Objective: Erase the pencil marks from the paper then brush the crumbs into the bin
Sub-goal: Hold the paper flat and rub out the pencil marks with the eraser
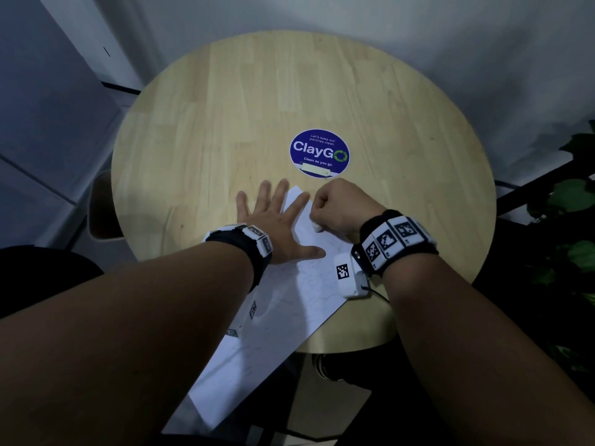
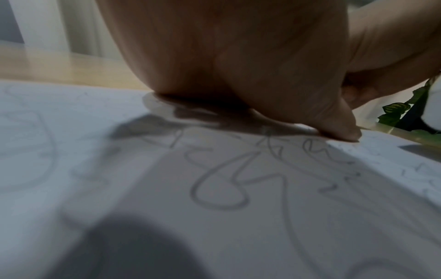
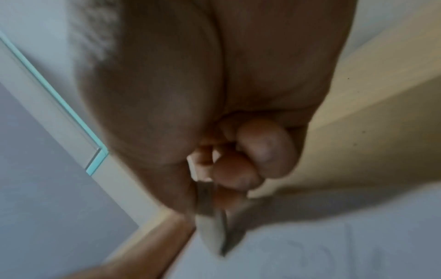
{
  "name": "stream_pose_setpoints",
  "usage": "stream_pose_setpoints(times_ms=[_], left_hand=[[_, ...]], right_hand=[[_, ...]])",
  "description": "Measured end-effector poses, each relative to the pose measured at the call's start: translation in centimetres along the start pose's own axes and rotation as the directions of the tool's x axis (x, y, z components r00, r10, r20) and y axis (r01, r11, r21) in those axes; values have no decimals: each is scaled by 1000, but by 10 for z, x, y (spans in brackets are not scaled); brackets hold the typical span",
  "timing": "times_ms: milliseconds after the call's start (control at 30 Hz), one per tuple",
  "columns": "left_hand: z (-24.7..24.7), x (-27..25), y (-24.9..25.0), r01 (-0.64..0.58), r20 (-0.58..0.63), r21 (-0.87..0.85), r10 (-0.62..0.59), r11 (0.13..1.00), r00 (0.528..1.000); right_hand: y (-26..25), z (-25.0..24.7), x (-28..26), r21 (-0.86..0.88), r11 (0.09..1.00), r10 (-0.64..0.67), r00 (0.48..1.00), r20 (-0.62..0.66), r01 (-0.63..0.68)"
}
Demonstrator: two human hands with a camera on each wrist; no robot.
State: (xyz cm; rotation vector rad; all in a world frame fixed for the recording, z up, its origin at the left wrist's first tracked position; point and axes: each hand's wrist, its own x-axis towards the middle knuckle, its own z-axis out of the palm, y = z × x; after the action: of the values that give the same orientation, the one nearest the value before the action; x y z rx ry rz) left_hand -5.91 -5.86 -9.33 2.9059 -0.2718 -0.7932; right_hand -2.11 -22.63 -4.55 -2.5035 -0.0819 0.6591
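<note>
Round wooden table [image 1: 225, 123] before pale walls [image 1: 386, 20], leafy plant [image 1: 573, 194] beside it

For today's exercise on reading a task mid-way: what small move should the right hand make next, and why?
Probably rub the eraser, held in the right hand, toward the looping pencil marks, which look unerased on the paper. The left hand lies flat on the sheet, so it should stay put.
</note>
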Motion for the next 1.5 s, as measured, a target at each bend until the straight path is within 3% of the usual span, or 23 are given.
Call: stream_pose_setpoints(times_ms=[100, 267, 433, 600, 667, 733, 767, 900, 1067, 1233, 1400, 1433, 1500], left_hand=[[0, 0, 1, 3, 10, -1, -3, 1000, 1000], [-1, -1, 0, -2, 7, 1, 2, 1000, 1000], [-1, -1, 1, 0, 12, -3, 0, 1000, 1000], [-1, -1, 0, -3, 1, 4, 3, 1000, 1000], [-2, -1, 1, 3, 10, 5, -3, 1000, 1000], [-1, -1, 2, 5, 12, 4, -5, 1000, 1000], [-1, -1, 2, 4, 11, 2, -4, 1000, 1000], [-2, 0, 1, 4, 11, -3, -4, 1000, 1000], [-1, -1, 2, 1, 9, -4, -1, 1000, 1000], [-2, -1, 1, -1, 6, -7, 1, 1000, 1000], [-1, 0, 1, 4, 8, 1, -4, 1000, 1000], [0, 0, 1, 4, 7, 2, -4, 1000, 1000], [0, 0, 0, 0, 1, 0, 0, 1000, 1000]], right_hand=[[-1, 7, 2, -3, 998, -57, 980, -192, 57], [2, -2, 1, -30, 1000, 5, 999, 46, -3], [-1, 10, 1, 41, 998, -43, 975, -218, 54], [-2, -2, -4, -8, 1000, 4, 993, 115, -3], [-2, 6, 0, 5, 999, -45, 998, -53, 45], [-1, 12, 4, 32, 998, -52, 965, -257, 63], [-1, 11, 4, 43, 997, -45, 961, -271, 59], [0, 2, 3, -10, 999, -46, 999, -17, 45], [-2, 17, 5, 53, 996, -54, 962, -268, 70], [-3, 9, -1, 26, 995, -91, 995, -34, 92], [0, 19, 6, 54, 995, -59, 947, -317, 80], [0, 17, 6, 45, 996, -68, 958, -278, 83], [0, 10, 1, 56, 996, -67, 995, -71, 71]])
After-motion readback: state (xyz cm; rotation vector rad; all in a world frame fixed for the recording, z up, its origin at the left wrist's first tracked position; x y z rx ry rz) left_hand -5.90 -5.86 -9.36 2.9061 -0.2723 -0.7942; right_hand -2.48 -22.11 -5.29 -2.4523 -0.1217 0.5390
